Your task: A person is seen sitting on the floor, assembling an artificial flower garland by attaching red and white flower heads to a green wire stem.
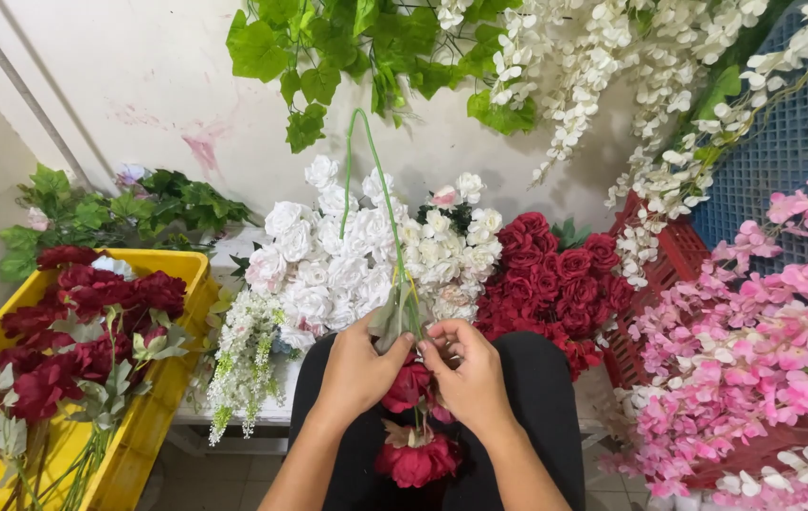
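My left hand (358, 367) and my right hand (468, 375) meet over my lap, both gripping a bunch of artificial dark red roses (415, 459) that hangs head-down between them. Its green stems (368, 170) rise from my fingers and bend over in a loop. Grey-green leaves (392, 317) stick out just above my left thumb. I wear black trousers (541, 378).
A yellow crate (153, 416) at left holds dark red flowers with pale leaves. White roses (328, 265) and red roses (555, 274) lie ahead. Pink blossom sprays (754, 350) fill the right, over a red crate (674, 251). White blossoms and green vines hang above.
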